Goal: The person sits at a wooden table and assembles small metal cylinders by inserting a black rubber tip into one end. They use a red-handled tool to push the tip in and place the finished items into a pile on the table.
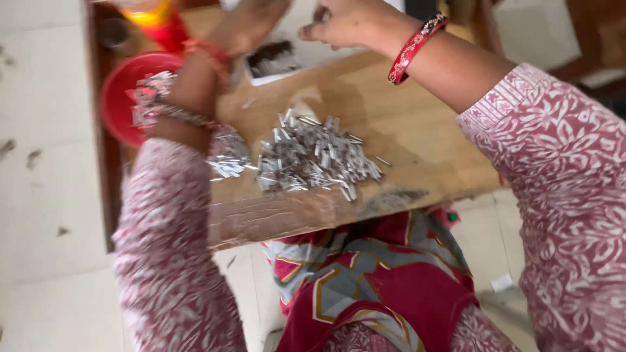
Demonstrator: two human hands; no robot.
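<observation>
Wooden board (404, 130): silver strip pile (313, 160), red bowl (120, 91); hands (293, 23) raised, grip unclear.

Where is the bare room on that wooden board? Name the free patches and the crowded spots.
On the wooden board, bare wood lies right of the pile of small silvery pieces, below the right hand. A strip along the near edge is free too. It is crowded around the pile and toward the red dish by the left hand.

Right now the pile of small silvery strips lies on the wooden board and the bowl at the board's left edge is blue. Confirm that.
Not quite. The pile of small silvery strips does lie on the wooden board, but the bowl at its left edge is red, not blue, as the head view shows.
</observation>
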